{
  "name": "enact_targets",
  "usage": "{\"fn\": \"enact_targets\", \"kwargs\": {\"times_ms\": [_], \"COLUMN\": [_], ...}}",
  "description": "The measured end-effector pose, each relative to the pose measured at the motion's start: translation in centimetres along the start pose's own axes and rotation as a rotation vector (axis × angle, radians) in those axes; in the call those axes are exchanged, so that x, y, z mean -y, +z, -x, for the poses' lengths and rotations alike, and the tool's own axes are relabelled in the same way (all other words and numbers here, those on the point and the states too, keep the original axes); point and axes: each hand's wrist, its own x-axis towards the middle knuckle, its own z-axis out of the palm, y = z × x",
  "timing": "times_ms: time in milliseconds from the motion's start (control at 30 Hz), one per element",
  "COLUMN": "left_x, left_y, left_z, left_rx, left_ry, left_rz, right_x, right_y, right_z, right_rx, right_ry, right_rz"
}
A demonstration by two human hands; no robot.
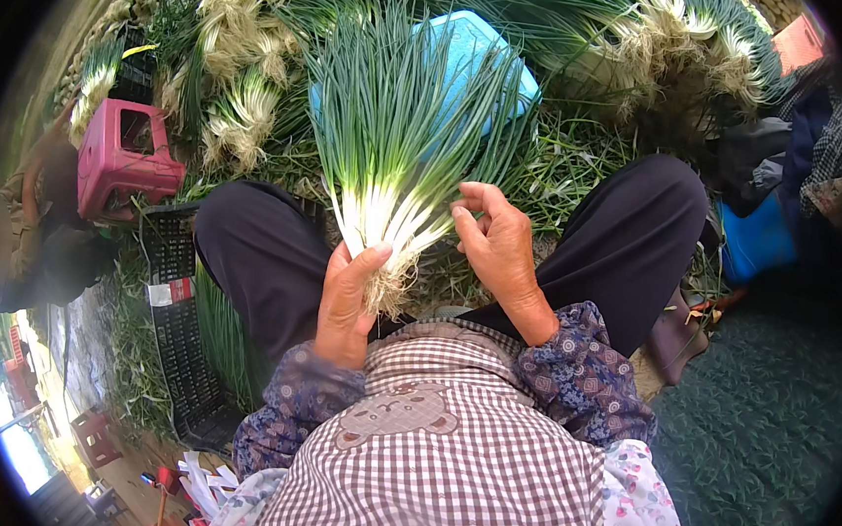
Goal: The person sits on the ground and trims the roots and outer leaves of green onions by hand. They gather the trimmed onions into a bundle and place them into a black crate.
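Note:
My left hand (348,298) is closed round the white lower stems of a bunch of green onions (399,165), just above their pale roots. The long green leaves fan out away from me, over a blue plastic stool (477,67). Close to the right edge of the bunch is my right hand (497,243), its fingers bent and slightly parted, with nothing seen in them. The bunch hangs between my knees, above the checked apron (450,458) on my lap.
Piles of green onions with roots (247,27) lie at the far left, others (675,46) at the far right. A pink plastic stool (128,162) and a black plastic crate (183,363) holding green onions are on the left. Cut leaves (570,163) cover the ground ahead. A person (47,211) is at the left edge.

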Motion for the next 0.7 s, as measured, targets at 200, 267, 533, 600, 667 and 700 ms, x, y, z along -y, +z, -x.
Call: {"fn": "enact_targets", "kwargs": {"times_ms": [200,267,533,600,667,700], "left_x": [0.9,1.0,1.1,1.1,1.1,1.1], "left_y": [-1.3,-1.1,0.0,0.0,0.2,0.7], "left_z": [-1.0,-0.8,-0.6,-0.6,-0.5,-0.4], "left_rx": [0.045,0.03,-0.052,-0.013,0.001,-0.004], "left_ry": [-0.028,-0.015,0.017,0.024,0.043,0.057], "left_rz": [0.084,0.072,0.069,0.038,0.022,0.025], "right_x": [1.1,0.8,-1.3,-1.5,-1.7,-1.5], "right_y": [0.0,0.2,0.0,0.1,0.3,0.4], "right_z": [-1.1,-1.7,-1.1,-2.1,-3.2,-3.7], "right_rx": [-0.005,-0.029,-0.067,-0.013,0.024,0.042], "right_ry": [-0.132,-0.244,-0.022,0.091,0.158,0.22], "right_rz": [0.001,0.108,-0.101,-0.161,-0.199,-0.272]}}
